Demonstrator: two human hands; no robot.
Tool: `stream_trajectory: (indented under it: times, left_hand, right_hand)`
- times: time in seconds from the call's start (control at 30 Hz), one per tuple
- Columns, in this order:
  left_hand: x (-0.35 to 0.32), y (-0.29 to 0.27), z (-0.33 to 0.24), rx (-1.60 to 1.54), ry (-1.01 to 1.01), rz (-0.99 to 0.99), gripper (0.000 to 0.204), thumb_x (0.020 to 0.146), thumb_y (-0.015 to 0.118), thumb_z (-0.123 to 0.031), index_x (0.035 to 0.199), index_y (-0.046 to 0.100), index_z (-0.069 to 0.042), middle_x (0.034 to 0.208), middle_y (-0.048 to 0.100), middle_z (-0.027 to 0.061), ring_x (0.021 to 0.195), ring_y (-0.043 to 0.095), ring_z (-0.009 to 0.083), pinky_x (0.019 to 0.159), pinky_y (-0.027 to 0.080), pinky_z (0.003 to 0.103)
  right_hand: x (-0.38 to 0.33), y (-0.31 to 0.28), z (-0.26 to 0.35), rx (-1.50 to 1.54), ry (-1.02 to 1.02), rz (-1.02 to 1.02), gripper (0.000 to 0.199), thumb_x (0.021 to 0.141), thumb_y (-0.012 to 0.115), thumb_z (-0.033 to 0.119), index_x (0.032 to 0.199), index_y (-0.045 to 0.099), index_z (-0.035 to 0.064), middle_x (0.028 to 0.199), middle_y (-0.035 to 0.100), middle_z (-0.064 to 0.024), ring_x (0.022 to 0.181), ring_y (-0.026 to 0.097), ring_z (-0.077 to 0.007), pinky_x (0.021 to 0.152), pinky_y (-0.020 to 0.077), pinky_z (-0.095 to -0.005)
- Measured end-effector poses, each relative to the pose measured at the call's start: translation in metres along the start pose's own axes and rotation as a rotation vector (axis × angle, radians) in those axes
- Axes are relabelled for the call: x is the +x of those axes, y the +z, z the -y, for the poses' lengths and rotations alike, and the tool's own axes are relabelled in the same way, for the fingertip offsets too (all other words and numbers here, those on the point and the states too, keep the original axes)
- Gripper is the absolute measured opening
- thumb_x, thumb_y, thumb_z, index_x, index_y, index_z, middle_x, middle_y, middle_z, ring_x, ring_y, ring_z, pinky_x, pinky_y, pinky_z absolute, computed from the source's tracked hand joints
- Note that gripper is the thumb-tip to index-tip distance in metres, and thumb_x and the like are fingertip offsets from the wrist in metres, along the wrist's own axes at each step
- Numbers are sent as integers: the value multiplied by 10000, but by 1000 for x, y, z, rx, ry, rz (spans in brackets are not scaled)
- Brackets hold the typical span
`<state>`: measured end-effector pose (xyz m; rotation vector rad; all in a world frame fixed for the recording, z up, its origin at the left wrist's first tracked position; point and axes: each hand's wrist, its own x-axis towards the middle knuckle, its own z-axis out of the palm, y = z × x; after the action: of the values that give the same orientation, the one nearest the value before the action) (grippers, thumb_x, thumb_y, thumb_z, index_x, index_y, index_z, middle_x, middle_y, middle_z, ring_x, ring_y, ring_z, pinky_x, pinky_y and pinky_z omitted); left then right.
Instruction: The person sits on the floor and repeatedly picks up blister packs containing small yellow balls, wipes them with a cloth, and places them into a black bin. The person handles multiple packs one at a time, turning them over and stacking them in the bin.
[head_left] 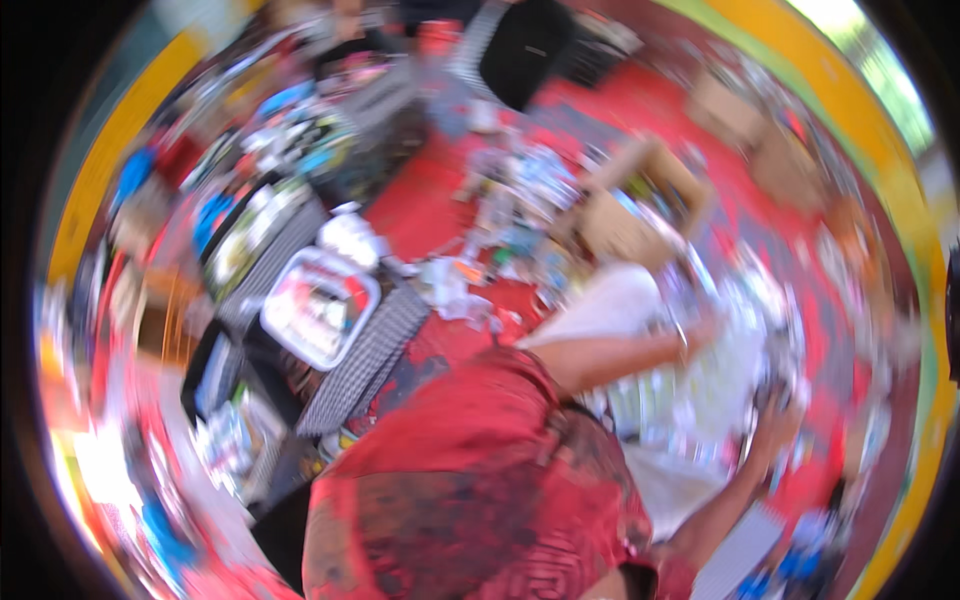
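Although the view is blurred, both arms can be seen stretched toward the right side. The left forearm (pixel 620 362) lies nearly level beside a white trouser leg (pixel 605 305), with a thin band (pixel 683 343) at the wrist, and the left hand (pixel 706 335) is by the upper part of some pale plastic (pixel 680 400). The right forearm (pixel 725 500) slants upward, its hand (pixel 782 415) near the plastic's right edge. Whether the fingers of either hand are spread or pinching, I cannot tell.
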<state>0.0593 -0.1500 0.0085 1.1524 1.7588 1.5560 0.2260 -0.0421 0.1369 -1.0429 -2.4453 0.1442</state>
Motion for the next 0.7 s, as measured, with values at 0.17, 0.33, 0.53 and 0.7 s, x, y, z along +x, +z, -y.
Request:
stream_trajectory:
  times: [0.17, 0.33, 0.53, 0.7]
  left_hand:
    - [27, -12, 18, -906, -212, -13, 470, 871, 440, -306, 1256, 320, -65, 1157, 466, 146, 1059, 467, 280, 894, 379, 420]
    - [36, -14, -32, -1116, -376, -64, 469, 923, 331, -402, 1164, 453, -19, 1058, 571, 118, 935, 573, 251, 835, 467, 399]
    - [38, -39, -20, -1328, -321, 108, 481, 896, 398, -411, 1182, 447, -28, 1102, 554, 122, 968, 559, 268, 863, 444, 422]
    - [47, -18, -19, -1479, -282, 1, 531, 843, 457, -506, 1145, 476, -69, 1014, 578, 59, 924, 535, 228, 849, 434, 438]
  right_hand:
    - [-8, -3, 32, 556, -20, -184, 268, 763, 626, 184, 970, 613, 14, 911, 636, -125, 773, 602, -211, 681, 473, -320]
    - [-51, 15, 61, 372, -280, 105, 283, 713, 654, 225, 964, 605, 103, 925, 582, -105, 830, 582, -278, 705, 462, -357]
    - [-50, 12, -65, -29, 37, -211, 326, 716, 636, 202, 1003, 595, 52, 933, 599, -156, 838, 575, -317, 734, 454, -376]
    - [-70, 33, -71, 1603, 737, 398, 478, 826, 542, 404, 1116, 514, 25, 996, 588, -68, 812, 577, -191, 698, 473, -352]
